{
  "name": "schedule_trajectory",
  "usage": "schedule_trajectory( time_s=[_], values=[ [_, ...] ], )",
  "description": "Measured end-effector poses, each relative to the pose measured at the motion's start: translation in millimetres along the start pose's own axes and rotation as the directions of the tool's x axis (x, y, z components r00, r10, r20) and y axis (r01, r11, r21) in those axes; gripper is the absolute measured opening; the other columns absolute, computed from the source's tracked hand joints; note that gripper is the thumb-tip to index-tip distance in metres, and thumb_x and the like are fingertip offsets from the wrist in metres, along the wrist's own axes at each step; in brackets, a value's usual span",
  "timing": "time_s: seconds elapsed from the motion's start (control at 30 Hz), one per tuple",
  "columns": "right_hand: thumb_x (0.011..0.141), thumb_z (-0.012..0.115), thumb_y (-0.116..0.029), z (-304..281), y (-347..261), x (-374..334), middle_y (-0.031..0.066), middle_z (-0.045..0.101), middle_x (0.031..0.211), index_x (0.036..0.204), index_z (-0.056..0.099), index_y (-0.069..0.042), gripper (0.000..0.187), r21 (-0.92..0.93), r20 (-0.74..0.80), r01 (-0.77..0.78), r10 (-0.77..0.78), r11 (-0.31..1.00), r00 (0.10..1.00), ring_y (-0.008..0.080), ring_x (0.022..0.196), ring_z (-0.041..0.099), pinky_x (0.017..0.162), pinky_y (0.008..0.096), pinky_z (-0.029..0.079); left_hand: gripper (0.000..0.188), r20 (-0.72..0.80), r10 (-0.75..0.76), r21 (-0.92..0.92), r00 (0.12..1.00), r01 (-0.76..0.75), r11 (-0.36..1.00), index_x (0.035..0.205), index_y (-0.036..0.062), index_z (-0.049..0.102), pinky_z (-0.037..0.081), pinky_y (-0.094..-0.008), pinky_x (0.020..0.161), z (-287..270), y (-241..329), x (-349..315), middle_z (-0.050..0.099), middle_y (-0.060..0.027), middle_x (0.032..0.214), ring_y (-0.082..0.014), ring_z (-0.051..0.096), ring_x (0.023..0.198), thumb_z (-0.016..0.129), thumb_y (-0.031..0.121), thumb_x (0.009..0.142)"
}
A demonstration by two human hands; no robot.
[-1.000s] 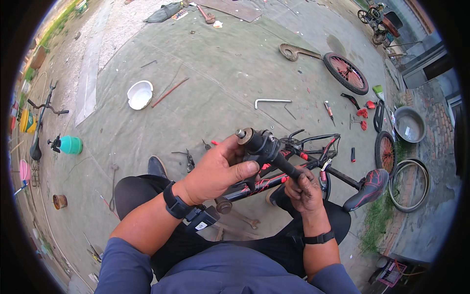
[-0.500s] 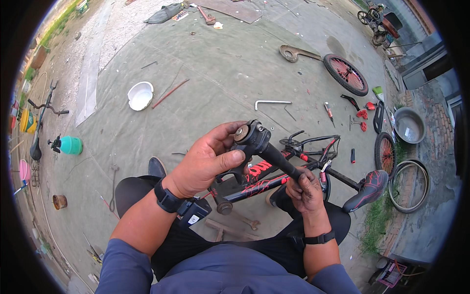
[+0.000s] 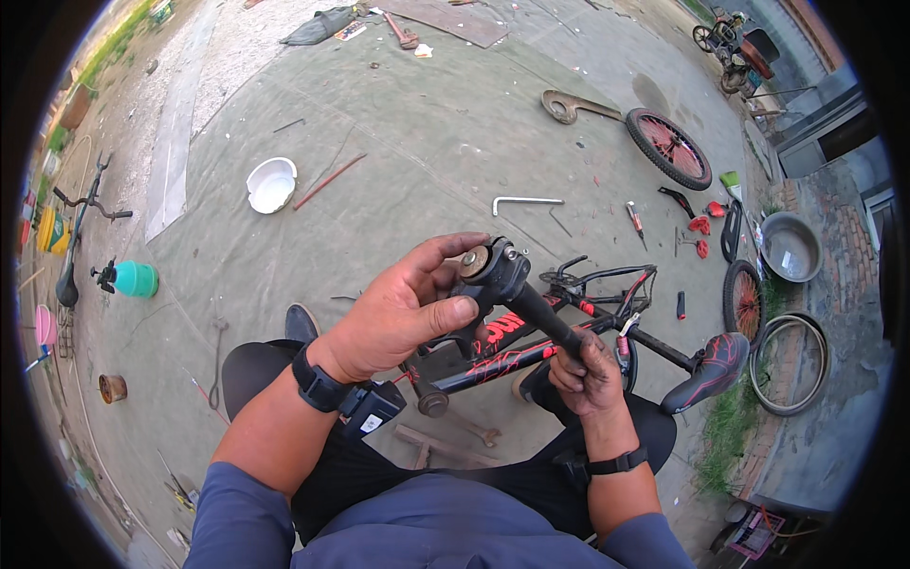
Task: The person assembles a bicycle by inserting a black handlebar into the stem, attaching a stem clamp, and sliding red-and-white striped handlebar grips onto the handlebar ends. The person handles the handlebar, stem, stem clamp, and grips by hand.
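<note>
A black bicycle handlebar stem (image 3: 543,311) with a round bolt head at its top slants across in front of me. My left hand (image 3: 403,308) is closed around the clamp end, its thumb below the bolt; some of its fingers are hidden behind the part. Wrapped round the lower end of the stem's shaft is my right hand (image 3: 590,377). Beneath both hands lies a black and red bicycle frame (image 3: 512,360), with its saddle (image 3: 709,372) to the right between my leg and the wall side. The stem hides part of the frame.
A hex key (image 3: 528,200), a screwdriver (image 3: 635,223) and a large wrench (image 3: 569,106) lie ahead. Bicycle wheels (image 3: 708,161) and a grey basin (image 3: 791,247) stand right. A white bowl (image 3: 272,186) and a teal spray bottle (image 3: 136,279) are left; an open-ended wrench (image 3: 483,433) lies between my legs.
The stem's clamp end has shifted slightly to the right and down, my left fingers with it. Both hands keep their hold.
</note>
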State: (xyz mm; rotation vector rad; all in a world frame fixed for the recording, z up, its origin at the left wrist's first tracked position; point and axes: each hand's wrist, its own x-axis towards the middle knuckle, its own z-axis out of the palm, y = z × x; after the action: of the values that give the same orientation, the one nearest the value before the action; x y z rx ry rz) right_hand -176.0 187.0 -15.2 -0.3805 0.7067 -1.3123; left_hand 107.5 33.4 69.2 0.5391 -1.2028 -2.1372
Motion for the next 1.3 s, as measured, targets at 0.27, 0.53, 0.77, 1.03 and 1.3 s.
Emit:
schedule_trajectory(
  time_s=[0.27,0.53,0.77,1.03,1.3],
  values=[
    [0.1,0.07,-0.039,4.8,-0.1,1.3,-0.0036,0.042,0.067,0.121,0.066,-0.006,0.039,-0.081,-0.05,0.027,-0.031,0.996,0.998,0.0077,0.05,0.036,0.047,0.024,0.028,0.058,-0.041,-0.172,-0.262,0.984,0.156,0.952,0.156,0.0003,0.033,0.058,-0.039,0.084,-1.9,-4.0,0.9,0.069,-0.018,0.11,-0.0272,0.073,0.09,0.051,0.029,0.109],
    [0.099,0.072,-0.036,1.0,1.0,0.8,-0.0016,0.043,0.067,0.12,0.067,-0.007,0.036,-0.083,-0.038,0.0,-0.004,0.997,0.999,0.0088,0.051,0.038,0.049,0.0249,0.029,0.048,0.156,-0.122,-0.53,0.98,0.187,0.827,0.149,0.0036,0.037,0.062,-0.0399,0.085,-6.9,-14.9,-0.5,0.064,-0.0155,0.129,-0.0242,0.073,0.097,0.055,0.021,0.108],
    [0.098,0.073,-0.035,-0.5,-1.2,0.5,-0.0021,0.042,0.067,0.121,0.069,-0.007,0.036,-0.081,-0.015,0.005,-0.006,0.997,1.0,0.0086,0.052,0.037,0.05,0.0243,0.029,0.052,0.177,-0.156,-0.508,0.972,0.226,0.831,0.15,0.0049,0.036,0.062,-0.0423,0.085,-8.8,-13.0,0.2,0.062,-0.0148,0.13,-0.0258,0.072,0.099,0.057,0.023,0.106],
    [0.098,0.073,-0.035,-0.9,-3.1,0.8,-0.0026,0.042,0.066,0.121,0.068,-0.006,0.037,-0.108,-0.021,0.02,-0.023,0.994,1.0,0.0086,0.051,0.037,0.049,0.0247,0.028,0.05,0.043,-0.251,-0.472,0.967,0.241,0.848,0.14,0.0073,0.041,0.058,-0.0481,0.079,0.0,-7.6,3.3,0.068,-0.0162,0.116,-0.0342,0.071,0.083,0.058,0.037,0.104],
    [0.097,0.074,-0.035,0.0,-2.0,1.3,-0.0028,0.041,0.066,0.12,0.068,-0.006,0.038,-0.128,-0.03,0.017,-0.021,0.992,0.999,0.0089,0.051,0.037,0.049,0.025,0.029,0.049,0.018,-0.236,-0.427,0.972,0.22,0.877,0.137,0.007,0.042,0.054,-0.0402,0.074,-0.6,-8.3,2.3,0.069,-0.0145,0.109,-0.0317,0.07,0.08,0.061,0.037,0.102]
  ],
)
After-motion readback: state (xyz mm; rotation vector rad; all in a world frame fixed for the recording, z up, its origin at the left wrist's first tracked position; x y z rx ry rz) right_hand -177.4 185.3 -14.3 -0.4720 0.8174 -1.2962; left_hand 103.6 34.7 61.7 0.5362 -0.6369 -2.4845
